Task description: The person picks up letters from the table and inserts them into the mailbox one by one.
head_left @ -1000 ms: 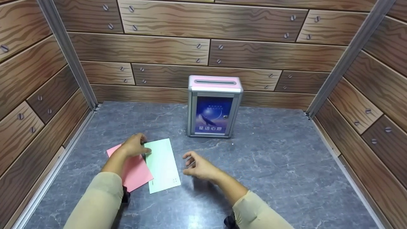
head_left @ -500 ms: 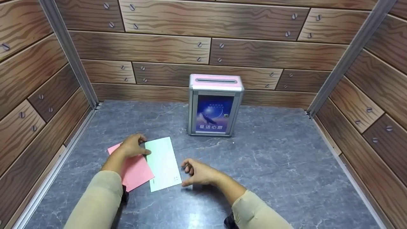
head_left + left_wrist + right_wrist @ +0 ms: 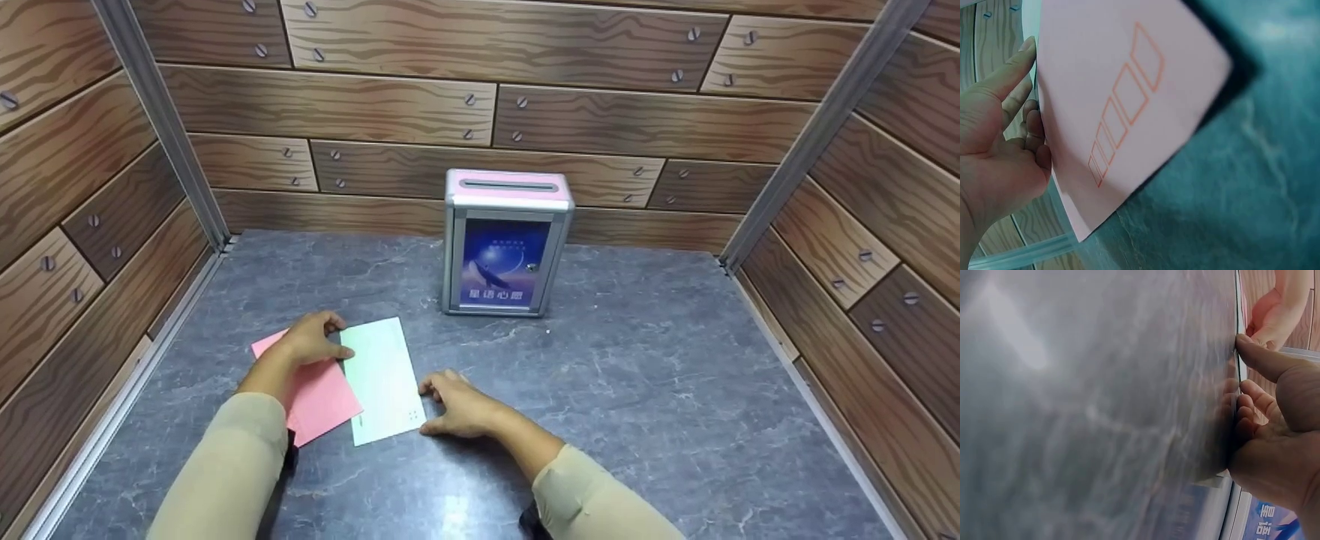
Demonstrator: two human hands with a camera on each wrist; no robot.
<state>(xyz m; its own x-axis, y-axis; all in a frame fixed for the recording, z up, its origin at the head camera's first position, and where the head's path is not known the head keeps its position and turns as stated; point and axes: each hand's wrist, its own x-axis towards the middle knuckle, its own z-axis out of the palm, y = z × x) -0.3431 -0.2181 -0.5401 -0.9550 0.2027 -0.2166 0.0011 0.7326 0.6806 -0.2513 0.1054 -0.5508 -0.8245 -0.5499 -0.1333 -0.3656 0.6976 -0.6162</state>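
A pale green envelope (image 3: 382,390) lies flat on the grey marbled tabletop, its left edge beside a pink envelope (image 3: 326,401). My left hand (image 3: 309,343) rests over the pink envelope, with its thumb on the green envelope's upper left edge. In the left wrist view, a row of red outlined boxes shows on the pink envelope (image 3: 1129,112). At the green envelope's lower right edge, my right hand (image 3: 457,405) touches it with the thumb and fingertips, which stand apart. The right wrist view shows that hand (image 3: 1280,416) low against the tabletop; the envelope is seen nearly edge-on.
Behind the envelopes stands an upright silver-framed box (image 3: 506,244) with a slot in its pink top and a locked blue picture door. Wood-patterned walls (image 3: 405,105) with metal corner posts (image 3: 176,142) enclose the tabletop (image 3: 637,390) at the back and both sides.
My right hand has moved left and slightly down, from beside the green envelope to its right edge. The left hand and both envelopes have stayed in place.
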